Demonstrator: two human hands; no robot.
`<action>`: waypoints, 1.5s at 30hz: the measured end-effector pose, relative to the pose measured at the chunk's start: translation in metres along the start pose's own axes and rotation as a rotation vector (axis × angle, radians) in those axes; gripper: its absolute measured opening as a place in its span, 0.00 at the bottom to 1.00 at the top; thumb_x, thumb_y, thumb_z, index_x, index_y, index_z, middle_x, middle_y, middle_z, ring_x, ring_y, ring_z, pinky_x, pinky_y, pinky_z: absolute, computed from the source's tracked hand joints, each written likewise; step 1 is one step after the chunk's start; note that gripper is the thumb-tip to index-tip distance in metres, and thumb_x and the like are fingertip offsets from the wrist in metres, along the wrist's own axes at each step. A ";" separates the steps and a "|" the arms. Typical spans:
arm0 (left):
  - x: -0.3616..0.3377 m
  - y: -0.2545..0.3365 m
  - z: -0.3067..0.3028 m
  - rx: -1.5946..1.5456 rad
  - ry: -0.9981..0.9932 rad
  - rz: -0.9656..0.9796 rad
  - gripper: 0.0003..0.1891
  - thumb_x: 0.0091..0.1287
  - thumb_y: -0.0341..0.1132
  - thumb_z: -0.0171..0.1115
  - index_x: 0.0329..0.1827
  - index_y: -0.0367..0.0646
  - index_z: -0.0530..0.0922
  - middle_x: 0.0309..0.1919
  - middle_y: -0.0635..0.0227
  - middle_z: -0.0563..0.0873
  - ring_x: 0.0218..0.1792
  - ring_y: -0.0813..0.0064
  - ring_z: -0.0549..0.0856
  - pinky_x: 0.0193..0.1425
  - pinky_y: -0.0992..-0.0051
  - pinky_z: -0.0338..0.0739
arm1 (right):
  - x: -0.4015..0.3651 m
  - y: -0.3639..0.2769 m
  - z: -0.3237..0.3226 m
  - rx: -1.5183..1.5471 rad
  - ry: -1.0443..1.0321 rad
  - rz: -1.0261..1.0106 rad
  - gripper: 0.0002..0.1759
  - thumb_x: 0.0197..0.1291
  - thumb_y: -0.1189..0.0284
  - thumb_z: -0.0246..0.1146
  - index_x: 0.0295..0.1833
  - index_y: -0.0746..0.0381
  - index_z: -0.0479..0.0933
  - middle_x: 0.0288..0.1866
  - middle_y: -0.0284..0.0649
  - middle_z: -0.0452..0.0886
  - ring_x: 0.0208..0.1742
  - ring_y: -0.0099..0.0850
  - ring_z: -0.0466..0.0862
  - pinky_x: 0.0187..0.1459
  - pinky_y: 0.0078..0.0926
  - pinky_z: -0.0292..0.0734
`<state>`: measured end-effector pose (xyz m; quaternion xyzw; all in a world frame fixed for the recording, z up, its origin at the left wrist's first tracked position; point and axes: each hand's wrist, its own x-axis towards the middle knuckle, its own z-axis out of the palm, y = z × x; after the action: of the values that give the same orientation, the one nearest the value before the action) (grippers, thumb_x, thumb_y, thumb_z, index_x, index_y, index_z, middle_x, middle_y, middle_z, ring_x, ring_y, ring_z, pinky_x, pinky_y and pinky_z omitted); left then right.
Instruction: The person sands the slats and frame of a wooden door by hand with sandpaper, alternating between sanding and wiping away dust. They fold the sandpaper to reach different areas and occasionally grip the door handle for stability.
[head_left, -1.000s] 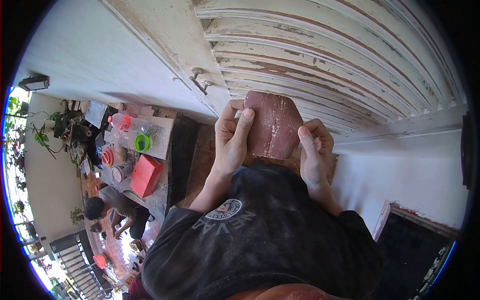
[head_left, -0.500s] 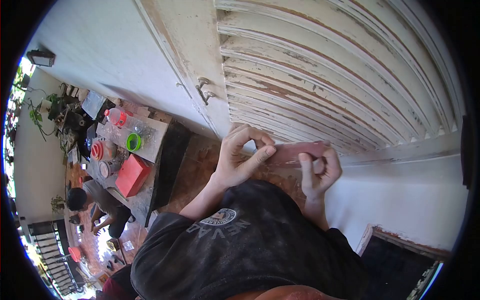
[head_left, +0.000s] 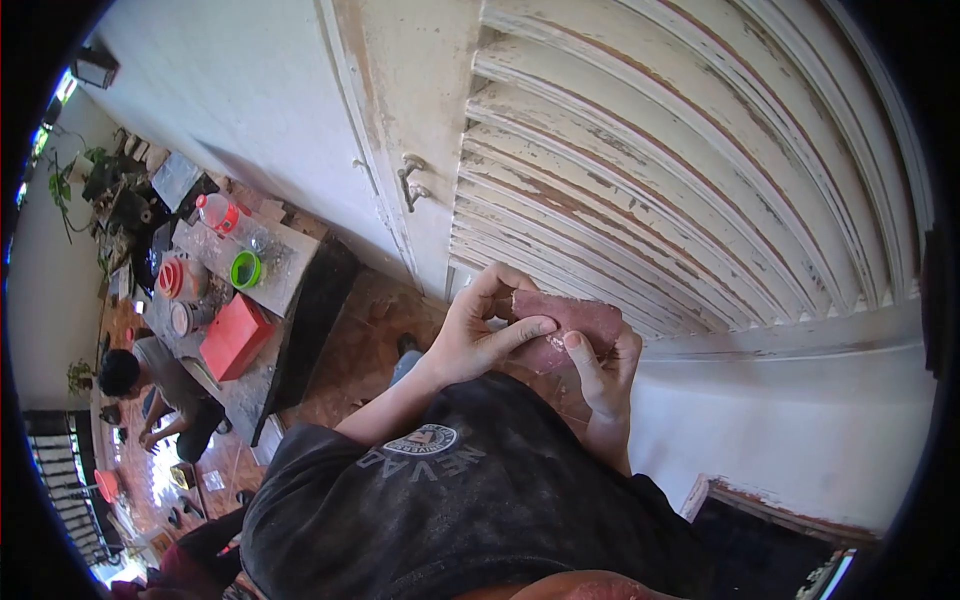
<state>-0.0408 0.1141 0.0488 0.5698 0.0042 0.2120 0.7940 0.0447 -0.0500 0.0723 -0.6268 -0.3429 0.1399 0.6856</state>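
Between my two hands is a folded piece of reddish sandpaper (head_left: 578,318), held in front of my chest. My left hand (head_left: 490,325) pinches its left side, thumb across the face and fingers curled behind. My right hand (head_left: 608,372) grips the lower right part, with the thumb pressed on the front near a pale worn spot. Just beyond the sandpaper rises a louvred door (head_left: 600,190), its cream paint scraped through to brown in streaks. A metal door handle (head_left: 411,182) sits on the frame to the left of the slats.
To the left stands a table (head_left: 300,262) with a red box (head_left: 236,337), a green cup (head_left: 245,269), a plastic bottle (head_left: 217,213) and tubs. Beyond it another person (head_left: 180,385) crouches on the tiled floor. A dark framed opening (head_left: 770,540) lies at lower right.
Both hands have drawn closer together. The sandpaper, seen narrow before, now turns a broader, folded face toward me. My view has shifted slightly, and a foot shows beside my left forearm.
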 end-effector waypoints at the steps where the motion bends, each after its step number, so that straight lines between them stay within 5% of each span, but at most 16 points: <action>1: 0.000 -0.001 -0.003 -0.004 0.013 0.003 0.17 0.67 0.28 0.72 0.53 0.41 0.73 0.43 0.69 0.83 0.47 0.81 0.84 0.50 0.77 0.80 | 0.001 -0.001 -0.001 -0.002 -0.013 0.004 0.11 0.67 0.75 0.66 0.49 0.72 0.80 0.42 0.40 0.85 0.41 0.22 0.81 0.44 0.21 0.75; 4: 0.001 0.002 -0.015 0.245 -0.060 0.076 0.21 0.64 0.30 0.75 0.55 0.40 0.73 0.40 0.68 0.84 0.46 0.78 0.84 0.52 0.74 0.78 | 0.000 0.000 -0.003 -0.132 -0.042 -0.118 0.10 0.68 0.76 0.64 0.50 0.72 0.81 0.44 0.42 0.85 0.44 0.25 0.83 0.48 0.24 0.76; 9: 0.009 0.015 -0.042 0.342 0.105 0.375 0.19 0.60 0.40 0.74 0.47 0.37 0.78 0.39 0.64 0.84 0.45 0.66 0.82 0.55 0.68 0.71 | 0.005 0.002 0.004 -0.272 0.719 -0.314 0.17 0.77 0.71 0.54 0.58 0.75 0.77 0.56 0.52 0.83 0.55 0.34 0.82 0.58 0.32 0.76; 12: 0.017 0.023 -0.074 0.555 0.127 0.493 0.17 0.58 0.41 0.73 0.39 0.37 0.80 0.38 0.58 0.83 0.44 0.58 0.80 0.54 0.66 0.70 | 0.022 0.006 0.009 -0.557 0.941 -0.553 0.20 0.79 0.68 0.51 0.60 0.77 0.75 0.58 0.54 0.82 0.58 0.37 0.83 0.64 0.33 0.74; 18: 0.028 0.047 -0.121 0.933 0.225 0.554 0.13 0.54 0.34 0.75 0.38 0.41 0.82 0.37 0.65 0.85 0.47 0.60 0.81 0.56 0.64 0.68 | 0.037 0.034 0.037 -1.125 0.613 -0.616 0.20 0.77 0.71 0.50 0.64 0.69 0.77 0.63 0.52 0.81 0.60 0.41 0.81 0.63 0.40 0.71; 19: 0.029 0.051 -0.128 0.958 0.199 0.542 0.13 0.55 0.34 0.72 0.39 0.38 0.82 0.38 0.57 0.84 0.46 0.56 0.80 0.56 0.62 0.71 | 0.044 0.038 0.047 -1.154 0.601 -0.629 0.19 0.75 0.70 0.52 0.64 0.65 0.79 0.61 0.46 0.83 0.60 0.39 0.80 0.63 0.38 0.68; 21: 0.032 0.057 -0.146 0.993 0.163 0.559 0.12 0.56 0.32 0.72 0.39 0.39 0.81 0.38 0.58 0.84 0.46 0.56 0.80 0.56 0.61 0.71 | 0.062 0.040 0.081 -1.198 0.582 -0.534 0.18 0.71 0.67 0.57 0.61 0.59 0.83 0.59 0.38 0.84 0.62 0.35 0.80 0.67 0.40 0.61; 28: 0.048 0.070 -0.200 0.977 0.110 0.578 0.11 0.57 0.28 0.71 0.42 0.41 0.80 0.42 0.59 0.84 0.51 0.53 0.80 0.60 0.57 0.71 | 0.102 0.081 0.153 -1.317 0.629 -0.399 0.19 0.74 0.63 0.53 0.59 0.56 0.85 0.63 0.37 0.84 0.71 0.31 0.76 0.78 0.48 0.40; 30: 0.052 0.067 -0.220 0.985 0.029 0.564 0.16 0.59 0.31 0.72 0.48 0.40 0.79 0.52 0.55 0.81 0.60 0.51 0.76 0.67 0.53 0.67 | 0.102 0.086 0.124 -1.467 0.697 -0.563 0.18 0.75 0.63 0.52 0.54 0.57 0.86 0.61 0.38 0.85 0.70 0.32 0.77 0.78 0.49 0.39; 32: 0.056 0.067 -0.228 1.038 0.158 0.603 0.22 0.59 0.33 0.73 0.55 0.40 0.75 0.63 0.51 0.73 0.71 0.47 0.67 0.75 0.49 0.58 | 0.095 0.072 0.102 -1.505 0.897 -0.315 0.16 0.74 0.63 0.54 0.50 0.55 0.86 0.59 0.36 0.86 0.69 0.32 0.79 0.79 0.52 0.37; 33: 0.057 0.063 -0.240 1.083 0.110 0.570 0.35 0.61 0.42 0.74 0.68 0.39 0.68 0.75 0.45 0.60 0.79 0.44 0.55 0.79 0.45 0.47 | 0.083 0.105 0.093 -0.868 0.953 -0.096 0.14 0.73 0.65 0.56 0.51 0.54 0.86 0.58 0.36 0.86 0.68 0.33 0.79 0.79 0.54 0.33; 36: 0.072 0.053 -0.238 0.926 0.163 0.630 0.47 0.57 0.47 0.76 0.76 0.39 0.61 0.79 0.42 0.51 0.81 0.41 0.47 0.80 0.41 0.41 | 0.111 0.084 0.157 -1.154 0.805 -0.337 0.14 0.72 0.68 0.56 0.56 0.57 0.84 0.60 0.43 0.85 0.65 0.38 0.81 0.78 0.59 0.34; 37: 0.077 0.050 -0.241 0.956 0.072 0.640 0.57 0.58 0.52 0.74 0.82 0.37 0.47 0.81 0.40 0.40 0.82 0.41 0.40 0.80 0.40 0.34 | 0.109 0.075 0.158 -1.163 0.840 -0.326 0.14 0.72 0.68 0.56 0.56 0.57 0.84 0.60 0.43 0.85 0.65 0.38 0.81 0.78 0.59 0.34; 39: 0.090 0.048 -0.233 0.923 0.034 0.700 0.59 0.58 0.53 0.74 0.82 0.37 0.43 0.82 0.40 0.38 0.82 0.42 0.38 0.80 0.41 0.32 | 0.104 0.066 0.163 -1.496 0.683 -0.389 0.17 0.74 0.73 0.49 0.59 0.64 0.80 0.53 0.45 0.85 0.57 0.41 0.83 0.67 0.44 0.68; 41: 0.107 0.049 -0.229 0.899 -0.010 0.713 0.62 0.60 0.53 0.72 0.82 0.35 0.35 0.82 0.40 0.33 0.82 0.42 0.32 0.80 0.41 0.27 | 0.082 0.096 0.106 -1.162 1.013 -0.278 0.16 0.75 0.73 0.48 0.56 0.65 0.80 0.57 0.45 0.84 0.58 0.38 0.83 0.59 0.33 0.76; 45: 0.115 0.035 -0.227 1.083 -0.125 0.575 0.65 0.64 0.54 0.71 0.80 0.31 0.26 0.79 0.38 0.23 0.79 0.40 0.21 0.77 0.40 0.18 | 0.089 0.126 0.106 -0.749 1.131 -0.169 0.15 0.74 0.72 0.50 0.53 0.64 0.82 0.54 0.43 0.85 0.60 0.37 0.82 0.60 0.33 0.75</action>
<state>-0.0039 0.3674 0.0280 0.8818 -0.0890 0.3516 0.3014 0.0709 0.1088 -0.0241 -0.7697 -0.0050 -0.3909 0.5047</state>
